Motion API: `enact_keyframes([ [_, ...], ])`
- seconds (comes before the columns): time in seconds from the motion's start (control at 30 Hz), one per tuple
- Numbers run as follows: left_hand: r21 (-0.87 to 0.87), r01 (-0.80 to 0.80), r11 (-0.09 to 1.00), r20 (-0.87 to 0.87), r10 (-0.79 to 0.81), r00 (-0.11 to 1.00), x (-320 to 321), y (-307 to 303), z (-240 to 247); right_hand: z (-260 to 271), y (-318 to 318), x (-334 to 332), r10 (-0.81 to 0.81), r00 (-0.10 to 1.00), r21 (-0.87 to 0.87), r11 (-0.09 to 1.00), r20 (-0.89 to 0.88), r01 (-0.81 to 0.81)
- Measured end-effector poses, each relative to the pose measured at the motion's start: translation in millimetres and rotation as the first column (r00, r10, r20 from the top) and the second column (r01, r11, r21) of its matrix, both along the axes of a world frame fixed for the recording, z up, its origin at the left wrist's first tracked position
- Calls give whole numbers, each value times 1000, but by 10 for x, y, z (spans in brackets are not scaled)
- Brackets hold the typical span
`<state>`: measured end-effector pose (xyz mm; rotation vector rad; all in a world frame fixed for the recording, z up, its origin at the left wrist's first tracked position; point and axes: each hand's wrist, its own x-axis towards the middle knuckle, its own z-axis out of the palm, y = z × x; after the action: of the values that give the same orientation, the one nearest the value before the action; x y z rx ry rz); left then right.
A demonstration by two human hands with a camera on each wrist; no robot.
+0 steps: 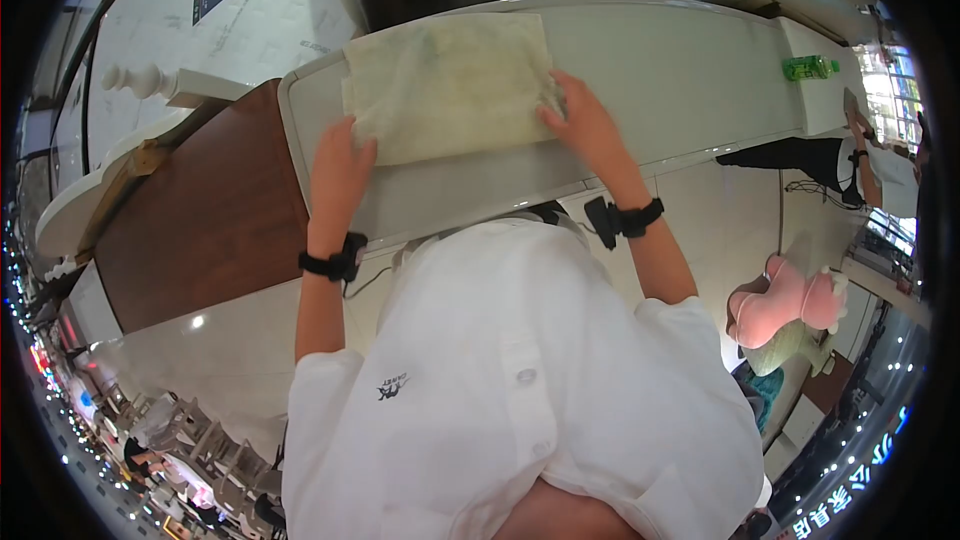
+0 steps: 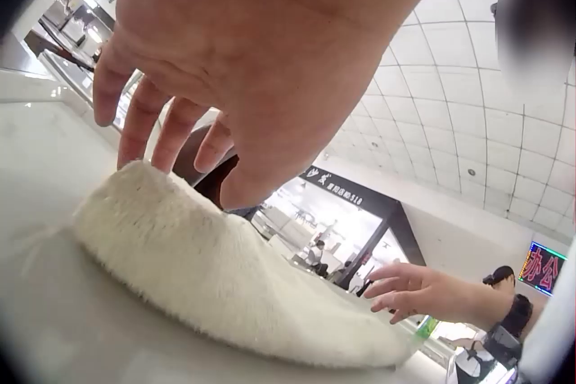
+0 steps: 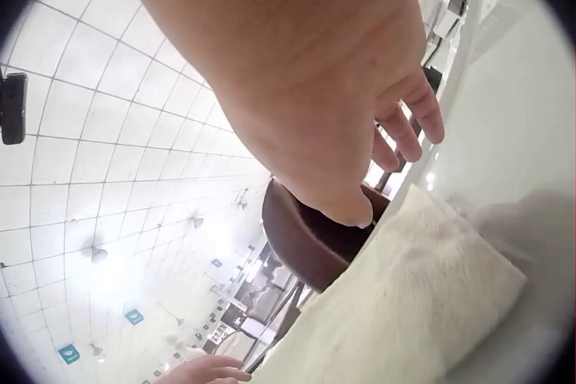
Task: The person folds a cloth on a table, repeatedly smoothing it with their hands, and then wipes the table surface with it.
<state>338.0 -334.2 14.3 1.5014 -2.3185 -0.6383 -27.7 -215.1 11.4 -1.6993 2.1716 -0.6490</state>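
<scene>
Counts: 1 pale cream, fuzzy, rectangular cloth (image 1: pixel 450 90); 2 bare hands, i.e. left grip (image 1: pixel 340 170) & right grip (image 1: pixel 590 125); 2 black wristbands (image 1: pixel 637 220), 1 per wrist; 1 green plastic bottle (image 1: pixel 808 68); 1 long off-white desk (image 1: pixel 680 70).

Cloth lay on the desk nr its left end, close to the far edge, w/ bare surface btwn it & the near edge. It sat btwn the 2 grips. Left grip was at the cloth's left edge, by its near-left corner: fingers spread, thumb apart, nothing pinched AFAICT; fingertips were at the raised edge, exact contact unclear. Right grip was at the cloth's right edge, toward the near-right corner: fingers loosely extended, thumb well apart, no hold on anything; couldn't tell if the thumb touched. Bottle was nr the desk's right end, well apart from both grips.
</scene>
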Motion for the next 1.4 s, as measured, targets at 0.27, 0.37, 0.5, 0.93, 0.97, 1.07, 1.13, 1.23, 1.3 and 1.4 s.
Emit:
enact_keyframes([
  [0.27,-343,236,909,283,-140,949,60,366,6,29,246,157,87,971,88,994,-222,-69],
  [0.37,-180,335,925,287,-277,917,135,440,1,38,346,117,231,912,-60,962,-339,-266],
  [0.5,-160,287,944,342,-220,914,206,400,53,-93,446,-82,419,885,-42,899,-204,-435],
  [0.93,-232,175,957,-241,-231,943,324,297,1041,1125,349,-308,217,963,-267,949,162,-169],
  [0.97,-190,145,971,-260,-192,946,313,241,1127,1189,292,-320,202,966,-306,941,160,-146],
  [1.07,-107,103,989,-308,-131,942,204,-95,1176,1203,-28,-402,165,973,-348,932,163,-100],
  [1.13,-106,144,984,-336,-172,926,121,-420,1023,1036,-313,-480,148,973,-269,958,177,-97],
  [1.23,-55,167,984,-213,-175,961,106,-854,502,611,-699,-530,157,977,-145,980,142,-136],
  [1.3,32,150,988,-179,-142,974,100,-1003,244,371,-874,-514,179,977,-112,980,117,-166],
  [1.4,23,151,988,-144,-146,979,67,-1080,169,139,-988,-512,211,973,-160,968,98,-194],
])
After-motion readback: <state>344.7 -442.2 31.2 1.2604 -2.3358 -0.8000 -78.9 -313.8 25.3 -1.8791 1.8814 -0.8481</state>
